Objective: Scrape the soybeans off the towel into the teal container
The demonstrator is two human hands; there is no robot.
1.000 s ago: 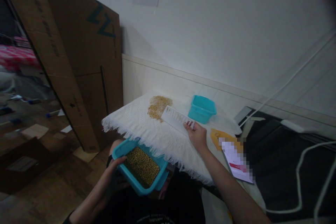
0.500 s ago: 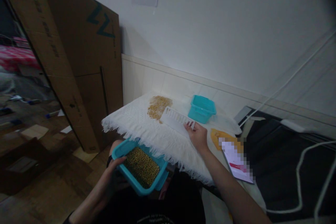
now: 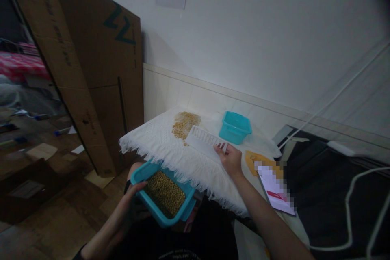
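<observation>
My left hand grips the left rim of a turquoise plastic container, its thumb over the edge. Soybeans fill much of this container, which sits tilted just below the front edge of the table. In my right hand is a white slotted plastic strip, pinched at its right end. The strip's left end lies close to a spread of soybeans on the white fringed tablecloth. Whether the strip touches the cloth I cannot tell.
Behind my right hand stands a second turquoise container, with a clear lid beside it. A phone lies on a yellow item to the right. A tall cardboard box rises at the left; white cables run on the right.
The view has shifted very slightly. Both hands keep their holds, and the strip sits in nearly the same place by the beans.
</observation>
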